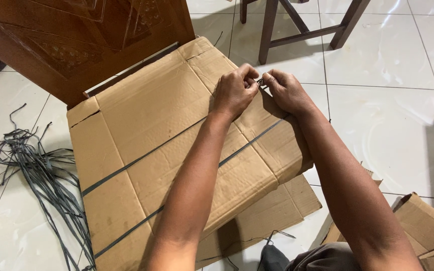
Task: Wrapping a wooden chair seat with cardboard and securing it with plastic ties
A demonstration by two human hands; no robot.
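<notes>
With my left hand (234, 91) and right hand (286, 91) pinching the strap (249, 144) ends, I should pull the knot snug against the flattened cardboard (161, 130).

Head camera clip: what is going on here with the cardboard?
A person leans over a stack of flattened cardboard lying on a white tiled floor. Two dark straps run across the stack. The left hand and the right hand meet at its far edge, both pinching the strap ends together. A loose pile of dark straps lies on the floor to the left, with more cardboard pieces at lower right.
</notes>
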